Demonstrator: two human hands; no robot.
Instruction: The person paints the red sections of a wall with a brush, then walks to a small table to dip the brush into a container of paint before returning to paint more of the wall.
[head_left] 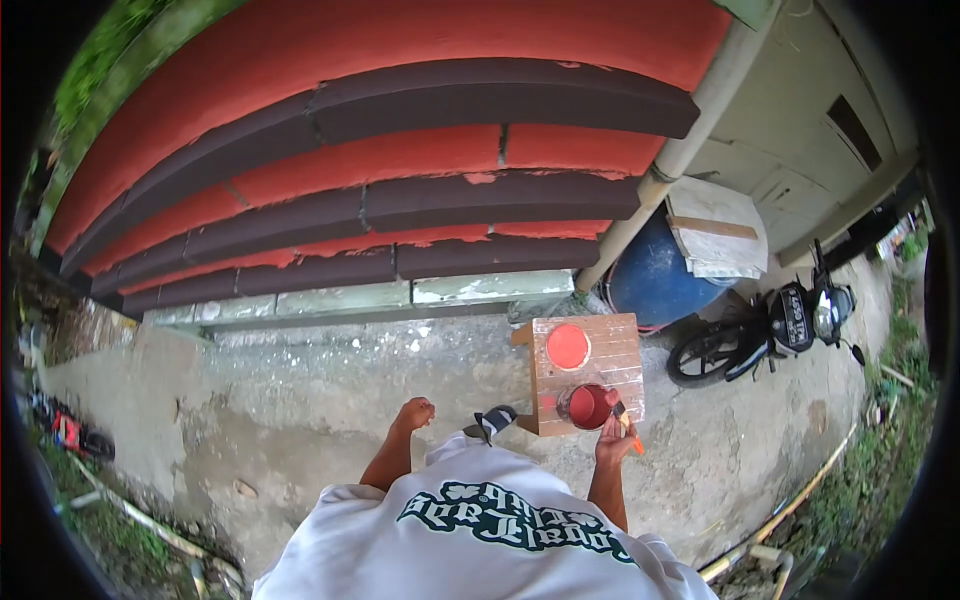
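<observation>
My right hand (612, 444) is closed around a paintbrush (621, 411) with an orange-tipped handle. The dark, paint-covered bristles are right at the rim of a paint can (587, 406) with dark red paint inside. That can stands at the near end of a small wooden bench (622, 350). Farther back on the same bench is a round, bright red paint container (569, 347). Away to the left, my left hand (417, 413) hangs over the concrete, its fingers curled in and nothing showing in them.
A stepped wall (420, 150) in red and dark brown rises ahead, with a pale ledge (345, 299) below. Right of the bench stand a pipe (690, 140), a blue barrel (655, 275) and a motorcycle (775, 320). White spatter marks the concrete ground (300, 400).
</observation>
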